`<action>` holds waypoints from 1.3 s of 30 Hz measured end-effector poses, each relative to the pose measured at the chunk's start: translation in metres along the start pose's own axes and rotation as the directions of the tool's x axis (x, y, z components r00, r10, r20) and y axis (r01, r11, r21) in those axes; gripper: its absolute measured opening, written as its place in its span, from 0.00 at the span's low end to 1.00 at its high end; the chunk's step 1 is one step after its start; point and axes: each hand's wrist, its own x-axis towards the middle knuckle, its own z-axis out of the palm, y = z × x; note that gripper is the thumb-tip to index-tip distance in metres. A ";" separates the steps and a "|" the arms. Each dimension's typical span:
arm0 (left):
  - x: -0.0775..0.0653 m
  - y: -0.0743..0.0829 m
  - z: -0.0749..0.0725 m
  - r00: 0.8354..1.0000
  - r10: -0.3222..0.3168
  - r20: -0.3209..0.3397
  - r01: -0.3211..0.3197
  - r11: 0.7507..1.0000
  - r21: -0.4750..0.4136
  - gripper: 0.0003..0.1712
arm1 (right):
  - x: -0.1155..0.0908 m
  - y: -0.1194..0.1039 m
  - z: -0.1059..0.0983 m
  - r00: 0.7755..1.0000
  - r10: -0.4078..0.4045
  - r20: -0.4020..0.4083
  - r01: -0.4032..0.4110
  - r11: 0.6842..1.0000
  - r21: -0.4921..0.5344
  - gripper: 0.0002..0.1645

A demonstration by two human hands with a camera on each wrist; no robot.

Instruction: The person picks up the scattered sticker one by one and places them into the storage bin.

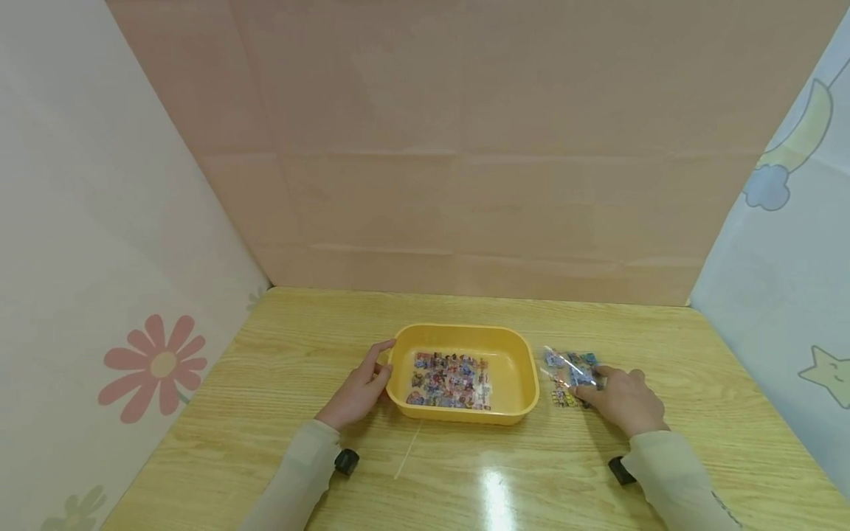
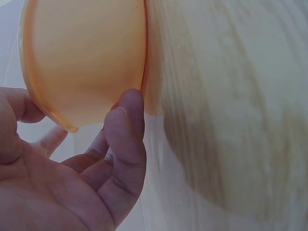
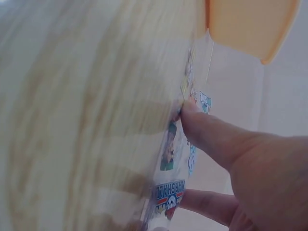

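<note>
A yellow plastic tub (image 1: 465, 416) stands mid-table, with a clear sheet of small colourful stickers (image 1: 451, 380) lying flat inside it. My left hand (image 1: 361, 387) holds the tub's left end; in the left wrist view a finger (image 2: 31, 108) hooks at the rim and others bend against the lower wall. Right of the tub lie more glossy sticker sheets (image 1: 564, 369), overlapping on the table. My right hand (image 1: 624, 398) grips their right side, thumb (image 3: 211, 132) at one edge and a finger (image 3: 209, 204) farther along. Lettering on one sheet (image 3: 171, 190) reads "MARSHALL".
The wood-grain table (image 1: 265, 383) meets a tan backdrop (image 1: 465, 221) behind the tub. White side panels (image 1: 133, 221) with printed flower, moon and star flank it. Black wrist devices (image 1: 347, 462) sit below both hands.
</note>
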 end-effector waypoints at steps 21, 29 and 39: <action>0.000 0.001 -0.001 1.000 0.004 0.002 -0.004 1.000 0.002 0.27 | 0.000 0.003 -0.002 1.000 0.007 0.014 -0.008 0.996 0.085 0.68; 0.001 0.002 -0.001 1.000 0.003 0.007 -0.003 1.000 -0.004 0.27 | 0.001 0.003 -0.002 1.000 0.021 -0.004 -0.021 0.994 0.108 0.63; 0.001 0.001 0.000 1.000 -0.002 -0.003 0.002 1.000 0.000 0.27 | 0.000 0.005 -0.003 0.999 0.035 -0.017 -0.032 0.990 0.138 0.57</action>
